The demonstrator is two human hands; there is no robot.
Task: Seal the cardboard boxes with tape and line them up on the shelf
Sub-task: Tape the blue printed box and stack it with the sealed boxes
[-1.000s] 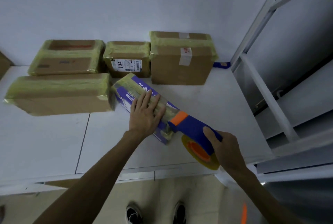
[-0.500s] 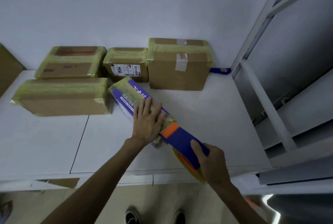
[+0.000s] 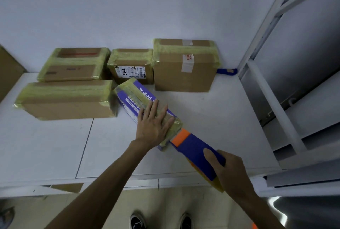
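A narrow purple-and-white printed cardboard box (image 3: 134, 94) lies at an angle on the white shelf board (image 3: 55, 146), near the middle. Its far end points at the gap between the brown boxes and its near end points toward the person. Yellowish translucent tape wraps its top and ends.

The left hand (image 3: 153, 127) lies flat on the near half of this box, palm down and fingers straight and slightly spread, pressing on the taped top. The right hand (image 3: 228, 169) wraps its fingers around the handle of a blue plastic tape dispenser (image 3: 193, 147), thumb on top. The dispenser's orange front band touches the near end of the purple box. The edge of a yellowish tape roll (image 3: 219, 187) shows under the dispenser, just beside the right hand.

Four brown cardboard boxes with yellowish tape stand farther back:
- A long flat box (image 3: 66, 103) sits at near left, just beside the purple box's far end.
- A second flat box (image 3: 73, 64) sits behind it, against the wall.
- A small box with a white barcode label (image 3: 131, 66) stands in the middle.
- A taller box (image 3: 184, 68) stands to the right of the small one.

A small blue object (image 3: 226, 71) lies by the wall to the right of the tall box. A white metal frame (image 3: 276, 99) rises on the right. Two dark shoes (image 3: 137, 221) show on the floor below the shelf's near edge.
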